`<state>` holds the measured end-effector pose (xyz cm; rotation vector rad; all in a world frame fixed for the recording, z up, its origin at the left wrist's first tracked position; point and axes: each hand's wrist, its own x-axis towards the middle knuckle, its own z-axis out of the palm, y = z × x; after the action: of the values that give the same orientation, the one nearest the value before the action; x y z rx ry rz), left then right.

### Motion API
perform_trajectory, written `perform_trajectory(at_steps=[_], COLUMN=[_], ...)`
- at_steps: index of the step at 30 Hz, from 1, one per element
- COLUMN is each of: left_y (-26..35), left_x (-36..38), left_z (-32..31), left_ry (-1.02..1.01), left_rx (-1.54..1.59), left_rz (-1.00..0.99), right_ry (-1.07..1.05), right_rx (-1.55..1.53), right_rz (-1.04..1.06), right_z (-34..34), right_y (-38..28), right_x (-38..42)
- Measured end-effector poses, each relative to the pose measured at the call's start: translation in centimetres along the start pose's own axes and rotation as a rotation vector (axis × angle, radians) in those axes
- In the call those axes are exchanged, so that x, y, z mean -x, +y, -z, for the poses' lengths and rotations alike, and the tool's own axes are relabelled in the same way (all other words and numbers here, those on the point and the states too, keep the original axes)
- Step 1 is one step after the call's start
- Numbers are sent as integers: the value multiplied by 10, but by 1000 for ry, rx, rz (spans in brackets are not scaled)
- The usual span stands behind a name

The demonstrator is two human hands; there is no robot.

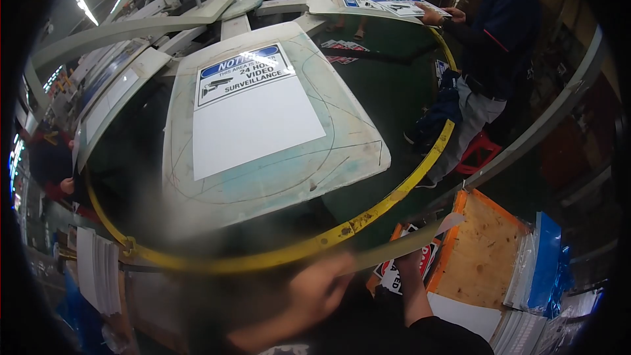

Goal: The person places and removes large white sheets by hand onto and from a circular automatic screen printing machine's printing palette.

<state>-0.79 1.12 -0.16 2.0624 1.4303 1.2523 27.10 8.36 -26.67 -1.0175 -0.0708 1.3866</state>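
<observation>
Smeared by motion, my left hand [322, 283] is low in the middle with its fingers curled; what they hold, if anything, I cannot make out. My right hand [411, 263] is to its right, its fingertips hidden behind a thin pale sheet [401, 245] seen almost edge-on, which it appears to grip. The sheet's near end reaches close to my left hand. Beneath my right hand lie signs with red, black and white print [392, 279]. Ahead, a white sign sheet [256, 128] printed "NOTICE ... 24 HOUR VIDEO SURVEILLANCE" lies flat on a worn pale platen [355, 141].
A yellow ring rail [342, 231] curves between me and the platen. Another person [506, 39] on the right handles a notice sign [388, 5] on a further platen. Nearby are a wooden board [476, 253], stacked sheets [98, 269], a red stool [478, 153] and a grey bar [545, 131].
</observation>
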Motion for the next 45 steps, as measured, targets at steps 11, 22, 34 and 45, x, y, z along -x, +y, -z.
perform_trajectory(at_steps=[11, 22, 34, 45], left_y=[0, 2, 0, -29], left_x=[1, 0, 1, 15], left_z=[1, 3, 3, 51], left_ry=[-7, -1, -32, -14], left_rx=[9, 16, 67, 90], left_rz=[19, 6, 13, 201], right_ry=[-76, -55, -91, -95], right_rx=[1963, 1871, 1612, 812], right_rz=[469, 630, 1018, 668], right_z=[-18, -11, 7, -23], right_y=[-19, -16, -2, -8], right_x=[23, 19, -3, 10])
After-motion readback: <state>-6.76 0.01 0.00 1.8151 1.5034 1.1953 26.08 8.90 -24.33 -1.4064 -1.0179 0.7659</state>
